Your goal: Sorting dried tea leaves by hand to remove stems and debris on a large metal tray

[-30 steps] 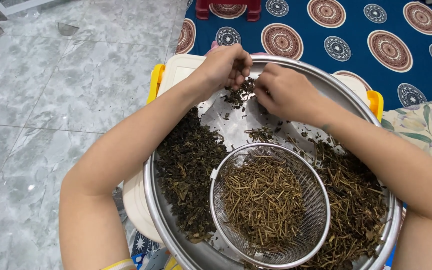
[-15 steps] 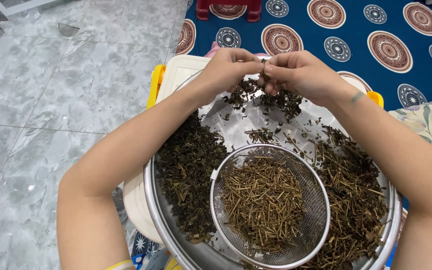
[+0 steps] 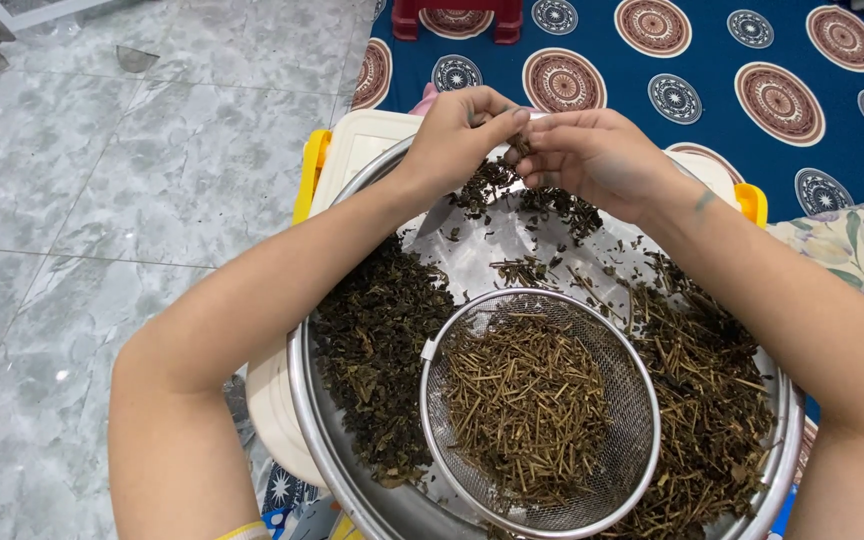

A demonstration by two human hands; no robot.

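Risen since earlier, both hands [image 3: 527,150] pinch one dried sprig [image 3: 520,148] above the steel basin [image 3: 304,400].

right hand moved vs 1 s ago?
Yes. The right hand has lifted off the metal basin floor toward its far rim, pinching herbs with the left hand.

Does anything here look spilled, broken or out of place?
Nothing stands out. The dried leaves and stems all lie inside the metal basin and sieve; both hands pick at a sprig above it.
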